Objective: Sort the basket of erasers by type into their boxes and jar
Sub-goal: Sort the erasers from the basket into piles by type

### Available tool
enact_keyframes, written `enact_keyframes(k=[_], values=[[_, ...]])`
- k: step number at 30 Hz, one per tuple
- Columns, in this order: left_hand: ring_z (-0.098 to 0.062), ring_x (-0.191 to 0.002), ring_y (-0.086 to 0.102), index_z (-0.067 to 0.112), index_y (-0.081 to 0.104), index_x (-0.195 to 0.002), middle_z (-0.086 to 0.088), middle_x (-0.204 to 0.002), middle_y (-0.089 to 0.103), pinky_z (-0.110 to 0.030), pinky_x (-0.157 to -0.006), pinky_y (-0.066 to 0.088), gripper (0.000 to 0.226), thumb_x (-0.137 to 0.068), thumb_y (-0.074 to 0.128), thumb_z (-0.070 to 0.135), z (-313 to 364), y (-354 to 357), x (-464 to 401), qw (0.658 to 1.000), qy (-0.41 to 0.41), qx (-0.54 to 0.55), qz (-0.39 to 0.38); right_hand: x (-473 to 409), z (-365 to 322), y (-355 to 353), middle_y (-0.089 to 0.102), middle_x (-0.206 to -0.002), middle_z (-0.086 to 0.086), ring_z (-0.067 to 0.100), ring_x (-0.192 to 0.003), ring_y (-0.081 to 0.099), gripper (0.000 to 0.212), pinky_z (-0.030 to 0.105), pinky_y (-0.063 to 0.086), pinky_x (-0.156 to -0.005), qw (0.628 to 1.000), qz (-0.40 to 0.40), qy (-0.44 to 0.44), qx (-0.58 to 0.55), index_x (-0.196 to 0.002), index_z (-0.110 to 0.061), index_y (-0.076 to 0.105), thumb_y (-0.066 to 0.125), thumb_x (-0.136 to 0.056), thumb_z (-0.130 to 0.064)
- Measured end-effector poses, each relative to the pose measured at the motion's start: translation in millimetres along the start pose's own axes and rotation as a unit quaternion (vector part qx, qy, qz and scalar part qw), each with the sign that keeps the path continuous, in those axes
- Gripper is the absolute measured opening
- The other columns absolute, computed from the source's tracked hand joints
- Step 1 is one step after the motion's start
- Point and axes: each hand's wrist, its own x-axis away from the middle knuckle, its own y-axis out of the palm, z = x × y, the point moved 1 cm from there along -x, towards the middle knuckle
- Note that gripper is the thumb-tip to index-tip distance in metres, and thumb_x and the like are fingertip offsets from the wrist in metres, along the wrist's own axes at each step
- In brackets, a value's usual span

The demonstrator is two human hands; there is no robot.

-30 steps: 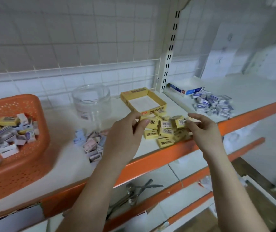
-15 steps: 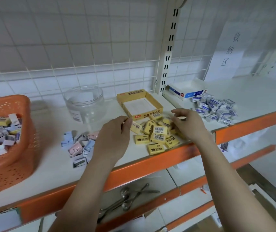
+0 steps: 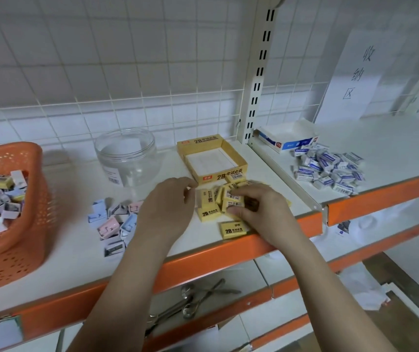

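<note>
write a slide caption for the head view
Both hands gather yellow erasers before their empty yellow box.

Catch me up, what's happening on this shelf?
A person is sorting erasers. Both hands, left hand and right hand, are gathering the yellow 2B erasers in front of their yellow box, which holds none yet. The jar is empty too; pastel erasers and blue-white erasers lie in loose piles. The orange basket holds more.
</note>
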Motion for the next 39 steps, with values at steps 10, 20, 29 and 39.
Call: enact_keyframes(k=[10,20,29,39], values=[[-0.007,-0.075,0.059,0.031,0.067,-0.105,0.02,-0.075,0.057,-0.026,-0.074,0.049,0.022,-0.093,0.049,0.024,-28,-67,19,0.998,0.007,0.02,0.065,-16,-46,5,0.065,-0.11,-0.003,0.01,-0.093,0.057,0.029,0.016,0.038,-0.077,0.997,0.042,-0.017,0.055,-0.115,-0.024,0.067,0.064,-0.087,-0.025],[-0.001,-0.07,0.058,0.029,0.069,-0.098,0.009,-0.078,0.067,-0.007,-0.063,0.039,0.018,-0.09,0.056,0.019,-124,-182,56,0.994,0.011,-0.057,0.092,-45,-174,50,0.063,-0.084,-0.012,0.003,-0.077,0.06,0.018,0.016,0.045,-0.076,0.987,-0.037,-0.159,-0.009,-0.105,-0.025,0.069,0.063,-0.087,-0.027],[-0.008,-0.078,0.058,0.037,0.066,-0.107,0.009,-0.098,0.069,-0.028,-0.07,0.047,0.021,-0.091,0.053,0.032,-221,-257,80,0.974,-0.029,-0.225,-0.022,-70,-292,142,0.068,-0.097,-0.007,0.004,-0.087,0.061,0.025,0.023,0.049,-0.083,0.897,-0.294,-0.322,0.076,-0.111,-0.023,0.067,0.066,-0.086,-0.026],[-0.017,-0.094,0.063,0.027,0.068,-0.105,0.005,-0.106,0.069,-0.033,-0.081,0.049,0.02,-0.09,0.055,0.026,-269,-282,98,0.975,-0.005,-0.221,-0.007,-56,-343,240,0.054,-0.08,-0.014,-0.001,-0.061,0.043,0.03,0.013,0.034,-0.054,0.774,-0.394,-0.45,0.208,-0.116,-0.019,0.064,0.062,-0.089,-0.031]])
